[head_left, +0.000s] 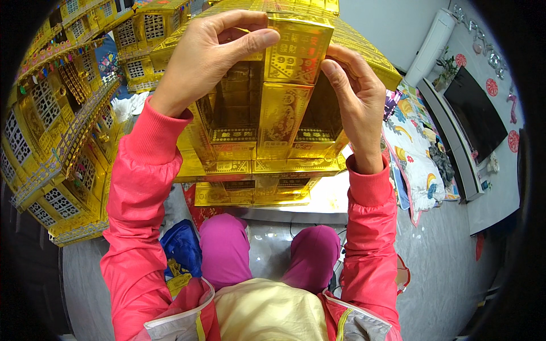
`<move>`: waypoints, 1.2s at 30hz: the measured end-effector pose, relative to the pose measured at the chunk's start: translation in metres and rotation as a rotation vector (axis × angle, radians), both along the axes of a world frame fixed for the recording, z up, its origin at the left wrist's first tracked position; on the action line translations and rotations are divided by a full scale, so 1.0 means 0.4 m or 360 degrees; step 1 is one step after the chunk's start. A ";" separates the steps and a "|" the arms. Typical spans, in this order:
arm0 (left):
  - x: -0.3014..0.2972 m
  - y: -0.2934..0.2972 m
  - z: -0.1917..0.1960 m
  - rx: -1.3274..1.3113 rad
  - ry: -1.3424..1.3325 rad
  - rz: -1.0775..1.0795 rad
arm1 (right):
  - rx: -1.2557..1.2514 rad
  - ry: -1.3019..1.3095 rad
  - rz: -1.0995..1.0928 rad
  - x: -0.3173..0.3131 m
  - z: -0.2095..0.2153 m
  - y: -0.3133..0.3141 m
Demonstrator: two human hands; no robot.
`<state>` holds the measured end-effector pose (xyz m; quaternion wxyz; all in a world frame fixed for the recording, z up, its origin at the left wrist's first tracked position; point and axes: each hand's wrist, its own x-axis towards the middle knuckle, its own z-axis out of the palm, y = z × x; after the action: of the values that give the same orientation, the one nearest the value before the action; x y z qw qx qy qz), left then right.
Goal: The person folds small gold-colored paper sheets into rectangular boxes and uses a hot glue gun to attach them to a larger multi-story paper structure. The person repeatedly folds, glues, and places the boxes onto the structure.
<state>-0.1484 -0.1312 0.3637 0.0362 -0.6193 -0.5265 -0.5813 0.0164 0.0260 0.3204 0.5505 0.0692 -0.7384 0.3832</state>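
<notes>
A small gold foil paper box (297, 54) with printed patterns sits on top of an upright gold column (284, 116). My left hand (219, 54) grips the box at its upper left, thumb on the front and fingers at the top edge. At its right edge, the bent fingers and thumb of my right hand (358, 94) close on it; the exact contact is partly hidden. Column and box form part of a gold foil paper house model (296, 166), with dark open bays on both sides of the column and layered gold ledges below.
A larger gold paper building (57, 153) with white lattice windows and railings stands at left. The model rests on a pale table (327, 199). Below left lies a blue bag (183, 247). To the right are a patterned quilt (418, 153) and a wall-mounted television (475, 113).
</notes>
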 end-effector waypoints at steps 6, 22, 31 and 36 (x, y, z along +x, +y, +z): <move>0.000 -0.002 0.000 -0.0010 -0.0001 0.0011 | -0.0006 -0.0006 -0.0019 0.000 -0.001 -0.004; 0.004 -0.005 0.007 -0.0087 0.0011 -0.0040 | -0.0047 -0.0135 -0.0107 0.016 0.006 -0.018; -0.011 0.025 -0.006 0.0112 0.0113 -0.0043 | -0.0018 -0.0169 -0.0170 0.025 0.001 -0.008; -0.018 0.031 -0.015 0.0157 0.0089 -0.0077 | 0.0014 -0.0183 -0.0160 0.020 0.000 0.000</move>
<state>-0.1554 -0.1187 0.3575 0.0673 -0.6454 -0.4808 -0.5896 0.0246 0.0261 0.3203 0.5255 0.0123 -0.7730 0.3551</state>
